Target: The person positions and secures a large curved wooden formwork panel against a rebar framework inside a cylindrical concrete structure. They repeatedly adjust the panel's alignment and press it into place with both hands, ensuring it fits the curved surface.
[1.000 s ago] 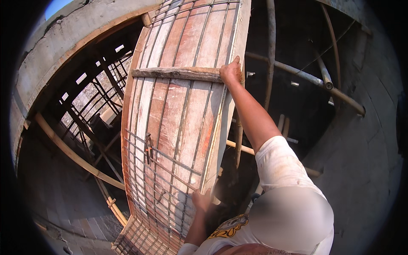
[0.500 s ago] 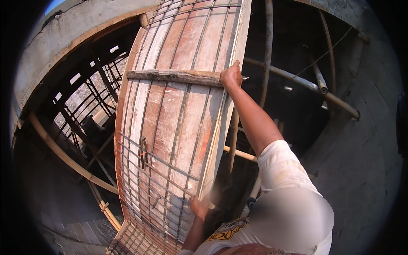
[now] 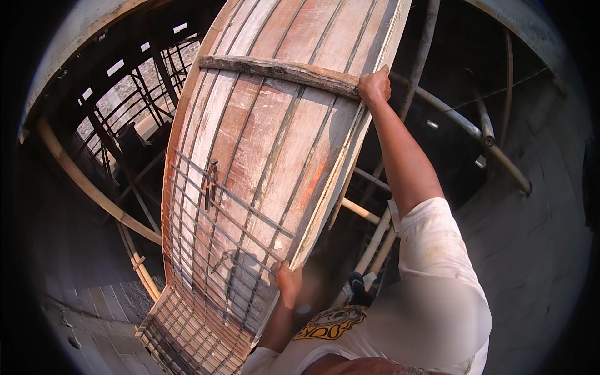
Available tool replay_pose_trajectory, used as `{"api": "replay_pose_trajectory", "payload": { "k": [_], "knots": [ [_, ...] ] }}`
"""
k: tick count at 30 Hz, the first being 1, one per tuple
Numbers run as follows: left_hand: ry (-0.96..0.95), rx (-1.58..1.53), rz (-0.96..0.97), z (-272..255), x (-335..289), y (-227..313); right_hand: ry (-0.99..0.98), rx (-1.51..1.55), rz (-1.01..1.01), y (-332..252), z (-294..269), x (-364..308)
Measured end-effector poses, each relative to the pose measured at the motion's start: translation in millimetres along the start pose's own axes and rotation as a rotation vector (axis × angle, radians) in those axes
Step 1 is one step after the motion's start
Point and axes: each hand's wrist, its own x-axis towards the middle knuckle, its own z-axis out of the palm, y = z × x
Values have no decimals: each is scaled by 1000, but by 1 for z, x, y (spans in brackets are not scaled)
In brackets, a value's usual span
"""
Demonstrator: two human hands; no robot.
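A long curved plank formwork panel (image 3: 250, 119) slopes up ahead, with thin steel bars running along it. Across its upper part lies a rough wooden batten (image 3: 281, 70). My right hand (image 3: 375, 87) is closed around the batten's right end, at the panel's right edge. Lower on that same edge, my left hand (image 3: 289, 281) is closed, beside the ends of the crossing rebar (image 3: 240, 234); part of its fingers is hidden. Dark pincers (image 3: 210, 182) with orange on the handles rest upright on the bar grid, left of centre. A small hooked tool (image 3: 220, 261) lies below them.
At the panel's foot is a stepped section (image 3: 187, 331) covered with bar mesh. Bamboo poles (image 3: 94, 190) stand left, and more poles (image 3: 472, 128) cross a dark drop on the right. Curved concrete walls (image 3: 531, 244) surround it. A dark shoe (image 3: 359, 287) shows below.
The view has shifted, so the panel and batten sit higher, leaning further right. Both hands keep to the panel's right edge. More of the stepped foot shows.
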Motion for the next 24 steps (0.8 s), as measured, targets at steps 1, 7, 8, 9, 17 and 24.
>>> {"api": "replay_pose_trajectory", "payload": {
  "k": [1, 7, 8, 9, 17, 24],
  "knots": [
    [11, 13, 15, 0, -1, 2, 4, -6, -6, 2, 0, 2],
    [-13, 3, -46, 5, 1, -4, 22, -50, -3, -1, 4, 1],
    [-24, -7, -59, 6, 1, -5, 23, -55, 10, 0, 6, 4],
    [-9, 13, -36, 7, 1, -5, 30, -58, 3, 1, 6, 3],
    [21, 3, 69, 5, 0, -10, 55, -69, -6, -1, 9, 4],
    [35, -14, 67, 6, -3, -13, 59, -108, -3, -1, 14, 4]
  ]
}}
